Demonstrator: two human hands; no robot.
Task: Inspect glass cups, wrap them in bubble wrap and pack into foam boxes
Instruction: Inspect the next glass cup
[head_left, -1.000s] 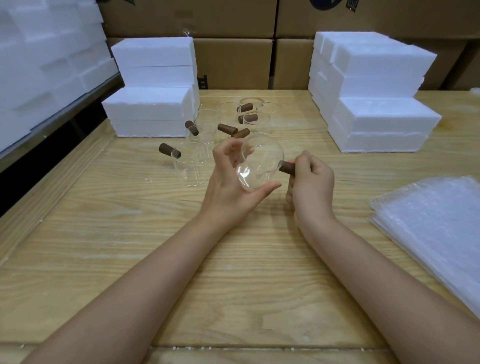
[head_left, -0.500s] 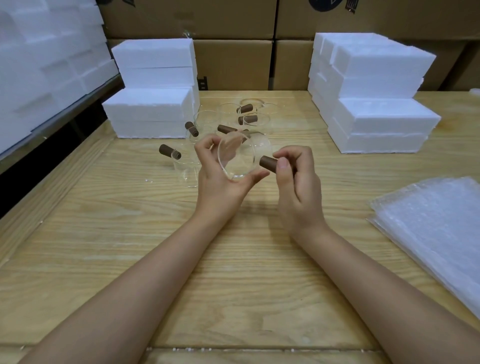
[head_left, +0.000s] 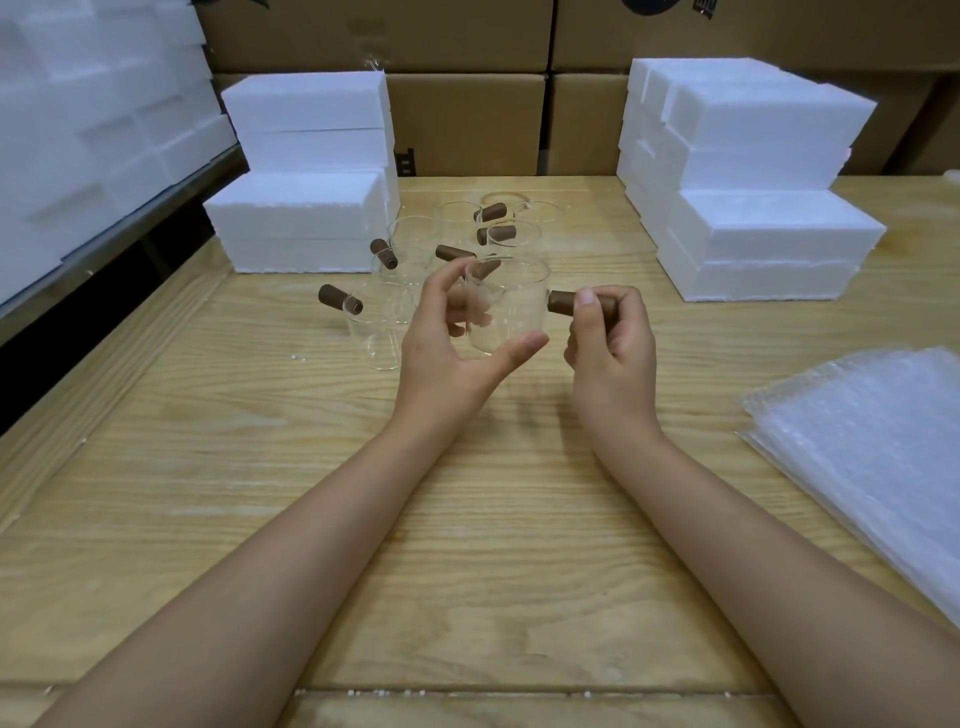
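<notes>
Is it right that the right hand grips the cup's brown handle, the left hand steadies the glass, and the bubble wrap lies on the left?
No: the head view shows the bubble wrap on the right. The right hand grips the brown handle; the left hand steadies the glass cup.

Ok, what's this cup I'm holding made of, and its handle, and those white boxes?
Cup: clear glossy glass, see-through with bright reflections. Handle: matte brown, probably wood, though no grain shows. White boxes: expanded foam, by the grainy surface and crumbly edges.
</notes>
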